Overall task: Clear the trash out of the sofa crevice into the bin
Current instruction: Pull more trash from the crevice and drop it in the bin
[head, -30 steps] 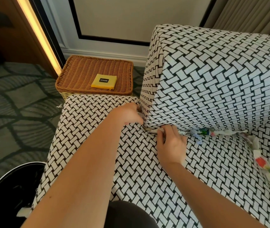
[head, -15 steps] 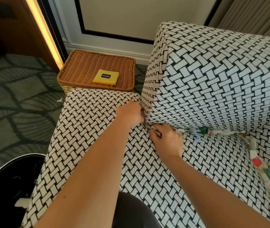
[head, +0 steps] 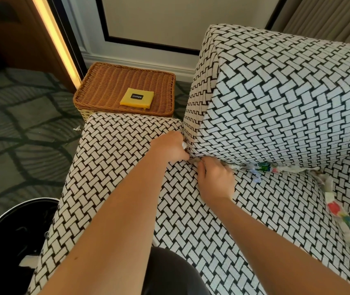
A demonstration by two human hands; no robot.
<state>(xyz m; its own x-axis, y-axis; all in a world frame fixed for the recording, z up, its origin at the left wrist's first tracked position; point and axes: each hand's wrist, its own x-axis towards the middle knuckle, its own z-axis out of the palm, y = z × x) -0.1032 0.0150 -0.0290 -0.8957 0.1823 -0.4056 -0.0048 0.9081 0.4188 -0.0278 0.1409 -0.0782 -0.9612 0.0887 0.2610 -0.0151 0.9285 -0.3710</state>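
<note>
The black-and-white woven sofa seat (head: 255, 209) meets its back cushion (head: 287, 107) at a crevice stuffed with trash. My left hand (head: 169, 147) is curled at the crevice's left end, with a small white scrap (head: 184, 145) showing between its fingers. Just right of it, my right hand (head: 216, 179) pinches a pale scrap (head: 193, 160) at the crevice line. Colourful wrappers (head: 263, 168) stick out further right. More wrappers (head: 338, 211) run down the right-side crevice. The black bin (head: 3, 216) stands on the floor at lower left, holding a few paper bits.
A brown wicker box (head: 106, 90) with a yellow card (head: 136, 97) on its lid stands behind the sofa's left end, against the wall. Patterned carpet (head: 20, 128) lies to the left, with a small white scrap (head: 76, 128) on it. My dark-clad knee (head: 169, 273) is at the seat's front.
My right hand has slid left along the crevice toward my left hand. The left hand has stayed at the cushion's corner. The view has shifted slightly.
</note>
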